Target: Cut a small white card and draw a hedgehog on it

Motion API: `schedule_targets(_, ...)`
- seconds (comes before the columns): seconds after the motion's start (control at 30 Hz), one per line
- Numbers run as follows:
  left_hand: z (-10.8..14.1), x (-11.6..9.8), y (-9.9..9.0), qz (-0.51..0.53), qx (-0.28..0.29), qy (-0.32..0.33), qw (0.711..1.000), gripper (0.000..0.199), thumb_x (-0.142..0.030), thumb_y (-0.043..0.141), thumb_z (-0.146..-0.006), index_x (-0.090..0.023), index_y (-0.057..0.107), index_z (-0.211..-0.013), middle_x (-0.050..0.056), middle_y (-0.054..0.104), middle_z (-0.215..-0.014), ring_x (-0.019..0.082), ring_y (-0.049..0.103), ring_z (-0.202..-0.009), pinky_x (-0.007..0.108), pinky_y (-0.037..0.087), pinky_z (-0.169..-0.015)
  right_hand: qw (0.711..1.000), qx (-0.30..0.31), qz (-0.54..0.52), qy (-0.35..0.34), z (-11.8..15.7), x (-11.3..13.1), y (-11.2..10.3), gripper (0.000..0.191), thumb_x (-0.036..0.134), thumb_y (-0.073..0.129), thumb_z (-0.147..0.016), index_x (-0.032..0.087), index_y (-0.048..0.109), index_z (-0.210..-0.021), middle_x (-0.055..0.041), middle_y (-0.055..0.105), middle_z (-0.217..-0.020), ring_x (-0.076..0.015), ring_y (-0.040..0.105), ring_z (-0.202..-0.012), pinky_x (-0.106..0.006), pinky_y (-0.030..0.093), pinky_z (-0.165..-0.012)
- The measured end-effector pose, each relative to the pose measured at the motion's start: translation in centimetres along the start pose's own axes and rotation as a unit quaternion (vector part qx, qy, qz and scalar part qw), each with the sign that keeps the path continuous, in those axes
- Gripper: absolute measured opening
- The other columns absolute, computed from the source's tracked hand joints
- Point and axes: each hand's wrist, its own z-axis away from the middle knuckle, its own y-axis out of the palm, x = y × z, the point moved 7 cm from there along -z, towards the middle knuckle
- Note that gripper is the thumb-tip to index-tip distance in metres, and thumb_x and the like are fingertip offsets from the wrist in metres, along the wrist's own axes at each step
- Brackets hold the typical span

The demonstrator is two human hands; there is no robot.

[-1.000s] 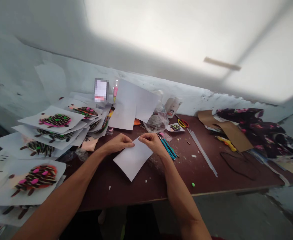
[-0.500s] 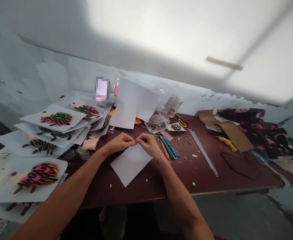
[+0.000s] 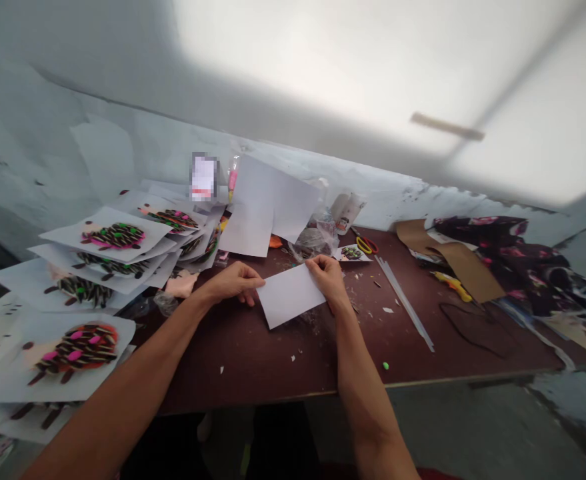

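Observation:
A small white sheet of paper [image 3: 291,295] is held between my two hands, a little above the dark red table [image 3: 253,370]. My left hand [image 3: 235,283] pinches its upper left corner between thumb and finger. The upper right corner is in the grip of my right hand [image 3: 327,275], thumb on top. The sheet looks flat and tilted, and its face is blank. Behind it and my right hand, the handled tools are mostly hidden.
Piled hedgehog pictures [image 3: 115,235] on white sheets fill the left side. White sheets [image 3: 247,230] and a clear plastic bag [image 3: 315,240] stand behind. Scissors [image 3: 367,245], translucent sticks [image 3: 407,303], a yellow tool [image 3: 453,285] and brown card [image 3: 473,272] lie to the right.
The sheet has been lifted and turned, with its corners now between my hands. My hands, which were together at its top edge, have moved apart.

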Motion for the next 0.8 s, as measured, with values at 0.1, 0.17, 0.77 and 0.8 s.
schedule_targets(0.1, 0.0, -0.1, -0.7, 0.008, -0.025, 0.019, 0.999, 0.033, -0.048, 0.072, -0.070, -0.015, 0.069, -0.076, 0.006, 0.071, -0.068, 0.015, 0.065, -0.054, 0.022, 0.042, -0.046, 1.000, -0.011, -0.005, 0.008, 0.0, -0.2, -0.2, 0.026, 0.042, 0.060, -0.074, 0.018, 0.059, -0.064, 0.0017, 0.055, -0.061, -0.0119, 0.045, -0.059, -0.023, 0.034, -0.055)
schedule_targets(0.17, -0.1, 0.0, -1.3, 0.025, -0.055, 0.027, 0.998, 0.034, -0.049, 0.072, -0.069, -0.016, 0.066, -0.073, 0.004, 0.068, -0.064, 0.015, 0.063, -0.054, 0.022, 0.042, -0.047, 1.000, -0.010, -0.018, 0.020, 0.1, -0.3, -0.1, 0.027, 0.042, 0.061, -0.074, 0.018, 0.058, -0.063, 0.0023, 0.054, -0.059, -0.0114, 0.045, -0.058, -0.023, 0.034, -0.054)
schedule_targets(0.77, 0.4, -1.8, -1.4, 0.029, -0.145, 0.093, 0.985, 0.038, -0.054, 0.070, -0.066, -0.016, 0.064, -0.071, -0.002, 0.059, -0.062, 0.012, 0.047, -0.056, 0.022, 0.035, -0.052, 0.954, 0.287, -0.073, 0.033, 2.5, 2.5, 6.0, 0.037, 0.053, 0.064, -0.080, 0.016, 0.067, -0.076, 0.0018, 0.061, -0.064, -0.0099, 0.049, -0.057, -0.021, 0.036, -0.052)
schedule_targets(0.8, 0.4, -1.9, -1.1, 0.020, -0.136, 0.096, 0.986, 0.037, -0.053, 0.069, -0.067, -0.016, 0.065, -0.070, -0.002, 0.059, -0.062, 0.012, 0.047, -0.056, 0.022, 0.035, -0.053, 0.948, 0.309, -0.067, 0.026, 2.8, 2.8, 6.9, 0.038, 0.054, 0.064, -0.080, 0.016, 0.065, -0.071, 0.0036, 0.055, -0.058, -0.0085, 0.044, -0.052, -0.021, 0.031, -0.048)
